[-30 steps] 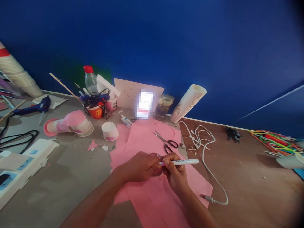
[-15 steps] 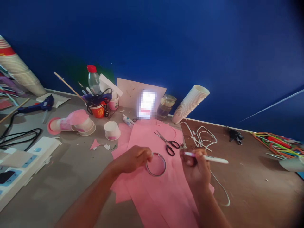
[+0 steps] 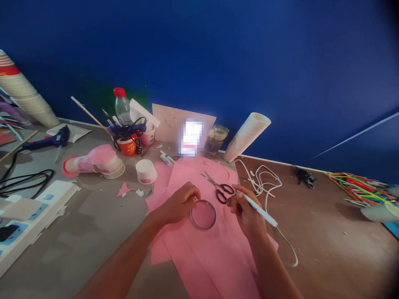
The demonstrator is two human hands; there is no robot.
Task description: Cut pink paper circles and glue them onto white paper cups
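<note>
My left hand [image 3: 182, 203] is closed, its fingertips gripping the upper left edge of a thin metal ring [image 3: 191, 220] that looks like a bangle. The ring is over the pink paper [image 3: 199, 253], which lies in several overlapping sheets. In my right hand [image 3: 249, 214] is a white marker [image 3: 262, 211], slanting with its back end down to the right. Its tip end points up and left, close to the handles of the black-handled scissors [image 3: 224, 193], which lie open on the paper. Whether the fingers touch the scissors, I cannot tell.
Behind the paper glows a blurred phone screen [image 3: 190, 137], beside a glass jar [image 3: 215, 141] and a leaning stack of paper cups [image 3: 247, 137]. A white cable [image 3: 264, 178] trails to the right. A white cup [image 3: 146, 171] and a power strip [image 3: 37, 216] stand at left.
My right hand has shifted left toward the scissors, and the marker has turned from nearly level to a steeper slant. My left hand stays at the ring with its fingers slightly shifted.
</note>
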